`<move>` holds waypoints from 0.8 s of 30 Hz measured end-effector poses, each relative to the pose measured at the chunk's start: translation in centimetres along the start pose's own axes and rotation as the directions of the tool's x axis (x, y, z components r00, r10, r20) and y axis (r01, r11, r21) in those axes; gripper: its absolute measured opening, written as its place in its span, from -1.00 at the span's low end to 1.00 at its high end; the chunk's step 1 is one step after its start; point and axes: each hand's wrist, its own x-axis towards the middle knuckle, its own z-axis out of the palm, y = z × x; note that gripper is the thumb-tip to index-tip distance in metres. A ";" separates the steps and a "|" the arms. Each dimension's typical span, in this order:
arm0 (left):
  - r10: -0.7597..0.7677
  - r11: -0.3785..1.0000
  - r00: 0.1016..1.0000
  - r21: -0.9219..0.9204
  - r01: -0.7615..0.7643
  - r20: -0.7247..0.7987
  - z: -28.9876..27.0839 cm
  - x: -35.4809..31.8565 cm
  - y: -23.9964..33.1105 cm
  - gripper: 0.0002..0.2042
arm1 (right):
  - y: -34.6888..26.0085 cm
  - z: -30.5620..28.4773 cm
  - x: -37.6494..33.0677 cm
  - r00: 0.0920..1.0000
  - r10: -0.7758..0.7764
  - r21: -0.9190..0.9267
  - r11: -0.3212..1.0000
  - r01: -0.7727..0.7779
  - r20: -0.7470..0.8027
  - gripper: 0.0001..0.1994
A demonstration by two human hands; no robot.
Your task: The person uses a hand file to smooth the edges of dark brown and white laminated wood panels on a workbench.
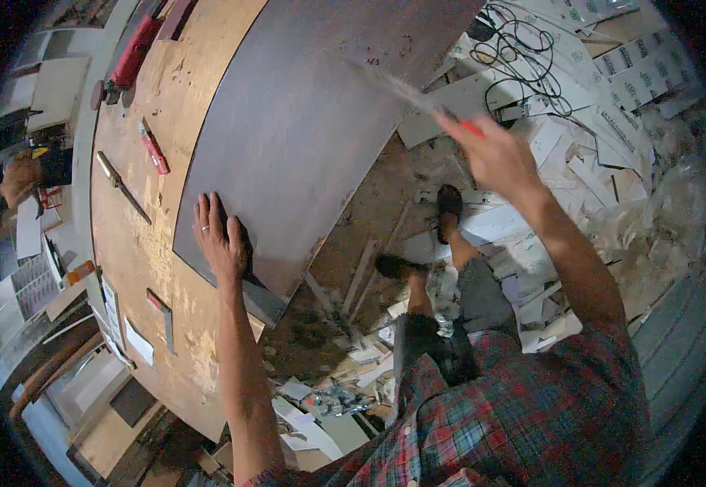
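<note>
A large dark grey sheet [288, 122] lies on the wooden worktable [182, 325] and reaches past its right edge. Near the sheet's closest corner, my left hand [223, 239] rests flat with the fingers stretched out; a ring shows on one finger. My right hand [495, 154] is closed round a red-handled tool at the sheet's right edge. The tool's long pale end [393, 85] extends over the sheet, smeared by motion, so its exact kind cannot be made out.
Left of the sheet lie a red utility knife [154, 146], a slim dark-bladed tool [123, 187], a small red-and-grey tool [160, 321] and a red power tool [135, 53]. Black cable [523, 61] coils at the upper right. Offcuts [548, 146] litter the floor around my feet.
</note>
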 end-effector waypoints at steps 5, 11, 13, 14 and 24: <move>0.000 1.000 1.000 -0.014 0.000 -0.003 -0.2 0.2 0.9 -0.46 | 2.4 -1.8 -5.7 0.985 -0.061 0.088 0.995 0.047 0.164 -0.48; -0.006 1.000 1.000 -0.016 0.006 -0.001 -0.3 0.1 0.4 -0.47 | 3.3 -2.1 -0.1 0.994 -0.104 0.029 0.994 0.103 0.035 -0.53; -0.019 1.000 1.000 -0.018 0.019 0.003 -0.4 0.1 1.0 -0.46 | 4.9 -3.6 -5.3 0.983 -0.011 0.137 0.991 -0.015 0.185 -0.52; -0.019 1.000 1.000 -0.011 0.019 -0.003 -0.6 0.1 1.0 -0.46 | 5.8 -3.8 -6.9 0.945 0.091 0.177 0.972 -0.153 0.315 -0.50; -0.006 1.000 1.000 -0.024 0.007 0.019 -0.2 0.2 0.9 -0.43 | 9.7 -3.7 1.4 0.993 -0.026 0.001 1.000 0.026 0.111 -0.33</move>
